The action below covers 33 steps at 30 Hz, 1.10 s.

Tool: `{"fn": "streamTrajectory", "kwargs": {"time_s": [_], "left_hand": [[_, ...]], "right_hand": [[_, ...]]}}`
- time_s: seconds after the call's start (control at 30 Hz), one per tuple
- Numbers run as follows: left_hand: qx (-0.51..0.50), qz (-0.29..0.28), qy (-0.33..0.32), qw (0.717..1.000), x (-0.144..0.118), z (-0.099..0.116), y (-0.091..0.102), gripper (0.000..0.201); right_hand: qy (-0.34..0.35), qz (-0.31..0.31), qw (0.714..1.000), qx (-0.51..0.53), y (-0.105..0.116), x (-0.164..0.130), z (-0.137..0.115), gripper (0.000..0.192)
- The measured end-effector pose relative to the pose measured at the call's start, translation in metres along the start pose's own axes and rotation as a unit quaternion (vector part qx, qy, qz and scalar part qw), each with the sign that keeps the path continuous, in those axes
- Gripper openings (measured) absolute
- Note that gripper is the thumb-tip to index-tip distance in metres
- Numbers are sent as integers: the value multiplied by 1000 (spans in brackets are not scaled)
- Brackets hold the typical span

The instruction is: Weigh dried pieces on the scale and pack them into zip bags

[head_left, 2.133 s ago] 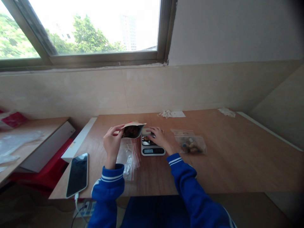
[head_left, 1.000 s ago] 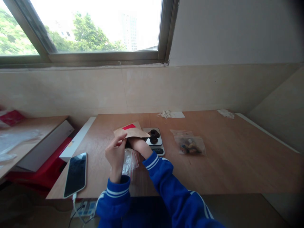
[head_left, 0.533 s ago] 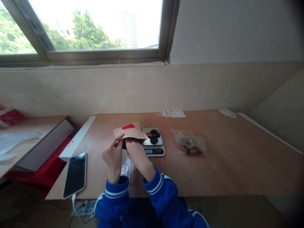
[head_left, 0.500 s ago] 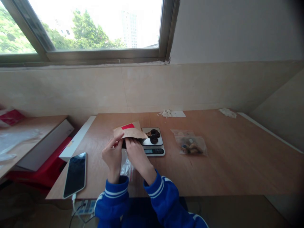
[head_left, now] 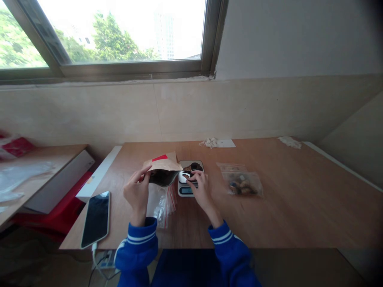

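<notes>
My left hand (head_left: 137, 189) pinches the left edge of a brown kraft-paper pouch (head_left: 164, 164) with a red label. The pouch lies tilted toward me, its mouth gaping and its inside dark. To its right, my right hand (head_left: 202, 189) is over a small digital kitchen scale (head_left: 186, 191), thumb and fingers closed around a dark brown dried piece that they partly hide. More dark brown dried pieces (head_left: 196, 166), resembling dried mushrooms, lie on the scale's plate. Under the pouch are clear zip bags (head_left: 163, 207) with red seal lines.
Clear zip bags holding brownish lumps (head_left: 243, 184) lie to the right. A phone (head_left: 95, 219) with a charging cable sits at the table's left edge. White scraps (head_left: 210, 142) and a white card (head_left: 226, 143) are by the wall. A second table (head_left: 60, 150) stands at left.
My right hand has come out of the pouch's mouth and moved right, over the scale. The pouch's opening now shows, and more of the zip bags beneath is visible.
</notes>
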State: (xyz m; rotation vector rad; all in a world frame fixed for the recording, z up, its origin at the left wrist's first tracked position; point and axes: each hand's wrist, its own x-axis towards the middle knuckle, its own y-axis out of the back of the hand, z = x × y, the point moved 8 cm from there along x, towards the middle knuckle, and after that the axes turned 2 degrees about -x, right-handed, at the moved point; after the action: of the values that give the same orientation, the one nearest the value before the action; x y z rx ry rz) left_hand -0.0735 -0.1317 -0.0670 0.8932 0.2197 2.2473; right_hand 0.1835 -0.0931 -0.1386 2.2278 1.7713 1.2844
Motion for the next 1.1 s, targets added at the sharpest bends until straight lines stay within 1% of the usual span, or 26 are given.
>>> {"fn": "streamTrajectory", "kwargs": {"time_s": [0.07, 0.17, 0.2, 0.27, 0.33, 0.37, 0.43, 0.47, 0.5, 0.53, 0.57, 0.6, 0.67, 0.77, 0.83, 0.9, 1.0, 1.1], "left_hand": [[1, -4, 6, 1000, 0, 0, -1, 23], [-4, -13, 9, 1000, 1, -1, 0, 23], [-6, -19, 8, 1000, 2, -1, 0, 23], [-8, -28, 6, 1000, 3, -1, 2, 24], [-8, -33, 10, 999, 4, -3, 2, 25], [-10, -34, 14, 999, 4, -3, 3, 25], [-15, -37, 18, 999, 3, -4, 1, 25], [-18, -39, 17, 999, 2, -3, 0, 25], [-22, -41, 14, 999, 1, -1, -1, 25], [-24, -43, 9, 999, 0, 1, -2, 25], [-25, -44, 6, 999, -2, 2, -2, 25], [-24, -45, 4, 999, -3, 3, -2, 24], [-18, -51, 8, 998, -6, 4, -2, 24], [-11, -67, 21, 998, -11, 1, -1, 23], [-5, -70, 24, 997, -14, 0, 0, 23], [-1, -66, 24, 998, -17, -1, 1, 23], [-6, -53, 21, 998, -21, -3, 3, 23], [-7, -45, 19, 999, -23, -3, 6, 23]], "right_hand": [[2, -40, 996, -79, -17, 8, 9, 10], [18, -92, 980, -174, -37, 18, 13, 8], [27, -101, 975, -198, -40, 20, 12, 10], [47, -96, 970, -219, -38, 20, 7, 14], [67, -61, 977, -193, -24, 15, -8, 19], [76, -35, 984, -159, -14, 10, -18, 20], [98, 15, 993, -61, 7, -2, -46, 23], [113, 27, 993, -8, 16, -8, -62, 24], [139, 19, 989, 39, 20, -13, -80, 25], [163, -3, 984, 74, 21, -17, -98, 25], [179, -43, 978, 93, 16, -19, -113, 26], [183, -80, 976, 91, 9, -18, -124, 27], [177, -148, 972, 35, -12, -13, -136, 31], [153, -247, 952, -93, -50, -4, -130, 36], [137, -294, 935, -144, -72, 2, -122, 40], [125, -298, 934, -149, -89, 10, -118, 40], [106, -266, 951, -117, -106, 21, -114, 40], [79, -245, 960, -105, -121, 22, -107, 44]]}}
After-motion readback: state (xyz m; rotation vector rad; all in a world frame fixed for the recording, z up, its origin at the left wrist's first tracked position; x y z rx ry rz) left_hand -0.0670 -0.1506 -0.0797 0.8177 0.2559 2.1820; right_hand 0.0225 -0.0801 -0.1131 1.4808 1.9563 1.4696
